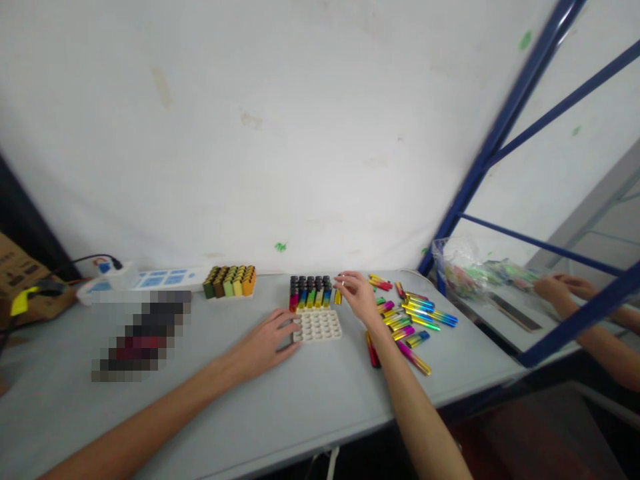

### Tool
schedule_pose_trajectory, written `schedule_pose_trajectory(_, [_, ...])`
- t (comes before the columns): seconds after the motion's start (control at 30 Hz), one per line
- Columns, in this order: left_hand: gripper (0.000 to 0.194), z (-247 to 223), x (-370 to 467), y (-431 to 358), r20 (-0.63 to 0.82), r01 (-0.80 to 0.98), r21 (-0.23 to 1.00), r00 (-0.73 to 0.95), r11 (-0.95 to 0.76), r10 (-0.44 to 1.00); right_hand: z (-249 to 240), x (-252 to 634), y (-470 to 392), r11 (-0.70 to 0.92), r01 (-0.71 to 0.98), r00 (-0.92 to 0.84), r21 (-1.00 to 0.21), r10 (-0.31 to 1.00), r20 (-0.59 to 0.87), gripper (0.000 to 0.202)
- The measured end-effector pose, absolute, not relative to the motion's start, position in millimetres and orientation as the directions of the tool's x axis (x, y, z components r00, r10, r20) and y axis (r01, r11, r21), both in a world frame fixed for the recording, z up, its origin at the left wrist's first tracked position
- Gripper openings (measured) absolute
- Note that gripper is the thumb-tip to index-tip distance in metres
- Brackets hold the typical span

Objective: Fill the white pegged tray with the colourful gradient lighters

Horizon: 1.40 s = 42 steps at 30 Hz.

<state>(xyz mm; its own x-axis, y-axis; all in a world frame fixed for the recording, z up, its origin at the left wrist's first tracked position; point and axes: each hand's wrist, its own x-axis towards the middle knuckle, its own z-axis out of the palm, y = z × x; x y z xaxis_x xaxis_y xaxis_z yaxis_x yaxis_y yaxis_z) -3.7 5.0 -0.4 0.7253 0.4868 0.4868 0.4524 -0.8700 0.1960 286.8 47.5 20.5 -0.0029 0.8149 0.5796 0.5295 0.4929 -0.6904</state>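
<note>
Right hand: one gold-coloured piece is being pinched between the fingertips, just beside the right end of the standing rows. Left hand: no grip is being made; the loosely spread fingers are being rested at the left edge of a white tray. Tray: rows of unfilled sockets are being shown across its face. Directly behind it: several rows of black-topped, multicoloured pieces are being held upright, close together; whether the same tray is being used beneath them cannot be told. To the right: a scattered heap of shiny loose pieces is being left lying at mixed angles, unsorted. Progress, as judged: the rear rows are being counted as done; the visible sockets and the loose heap are being counted as left. Further left: a second block of upright pieces, in green to orange, is being stood near a white power strip. Far right: beyond a blue metal frame, a co-worker's hands are being partly shown near a clear plastic bag.
</note>
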Motion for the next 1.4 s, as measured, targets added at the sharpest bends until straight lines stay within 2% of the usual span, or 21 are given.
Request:
schedule_pose_trajectory(0.13, [0.019,-0.2,-4.2,4.8,0.48,0.461,0.191,0.726,-0.866,0.492,19.8,284.4,46.1,0.536,0.298,-0.051,-0.79,0.835,0.548,0.054])
schedule_pose_trajectory(0.23, [0.021,-0.3,-4.7,4.8,0.479,0.464,0.19,0.725,-0.865,0.494,18.5,281.9,46.1,0.527,0.225,-0.026,-0.819,0.844,0.536,0.052])
schedule_pose_trajectory(0.4, [0.02,0.1,-5.0,3.8,0.492,0.466,0.193,0.716,-0.864,0.495,25.0,279.5,43.0,0.587,0.316,0.012,-0.745,0.783,0.622,0.035])
schedule_pose_trajectory(0.6, [0.019,-0.4,-3.8,3.1,0.514,0.464,0.179,0.708,-0.868,0.485,39.1,275.2,32.5,0.612,0.609,-0.065,-0.504,0.672,0.738,0.027])
schedule_pose_trajectory(0.67, [0.018,-1.4,-3.4,3.4,0.516,0.466,0.176,0.706,-0.867,0.485,39.1,269.5,30.3,0.618,0.604,-0.083,-0.503,0.677,0.732,0.027])
schedule_pose_trajectory(0.8, [0.018,-3.2,-3.5,3.8,0.51,0.479,0.168,0.706,-0.862,0.492,32.2,249.3,26.5,0.624,0.467,-0.159,-0.626,0.756,0.635,0.031])
schedule_pose_trajectory(0.87, [0.018,-3.0,-3.6,3.4,0.504,0.486,0.17,0.705,-0.857,0.499,28.3,238.3,24.4,0.62,0.452,-0.191,-0.641,0.769,0.61,0.028])
schedule_pose_trajectory(1.1, [0.017,1.1,-2.2,1.7,0.492,0.487,0.188,0.705,-0.853,0.511,23.6,220.0,20.8,0.604,0.525,-0.237,-0.599,0.78,0.579,0.023])
schedule_pose_trajectory(1.4, [0.018,-1.7,-2.7,2.2,0.514,0.494,0.175,0.692,-0.852,0.507,20.0,219.3,26.6,0.659,0.634,-0.333,-0.405,0.705,0.626,0.026])
